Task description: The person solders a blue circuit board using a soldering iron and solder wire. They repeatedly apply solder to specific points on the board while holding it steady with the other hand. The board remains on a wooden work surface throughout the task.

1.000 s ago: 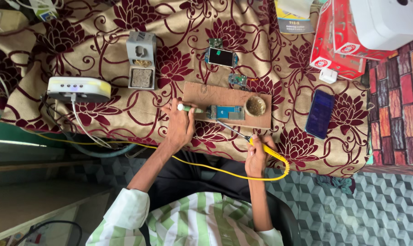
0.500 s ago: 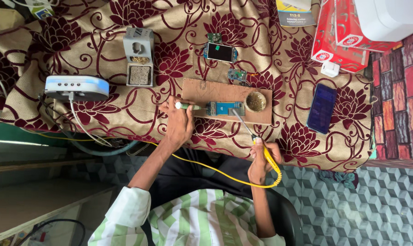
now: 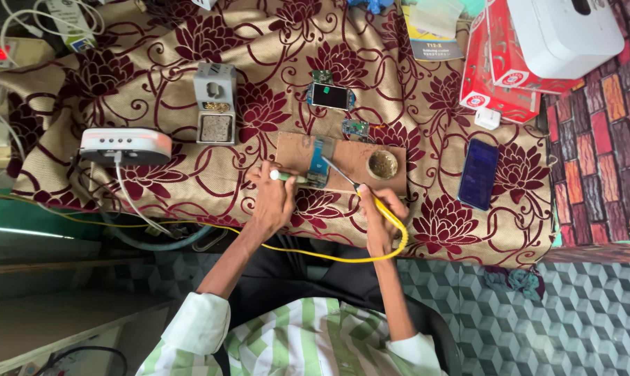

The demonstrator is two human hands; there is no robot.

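Right grip [image 3: 379, 216] is closed on a soldering iron [image 3: 356, 186] w/ yellow cord [image 3: 329, 256]; its tip is held at the small blue board [image 3: 320, 159]. Left grip [image 3: 273, 198] is closed on a thin green-white tool [image 3: 285, 177], pressed to the same board. The board is laid on a wooden block [image 3: 349, 160] on the cloth-covered table [image 3: 189, 188], beside a round tin [image 3: 382, 164]. A dark phone [image 3: 479, 173] is seen well to the right.
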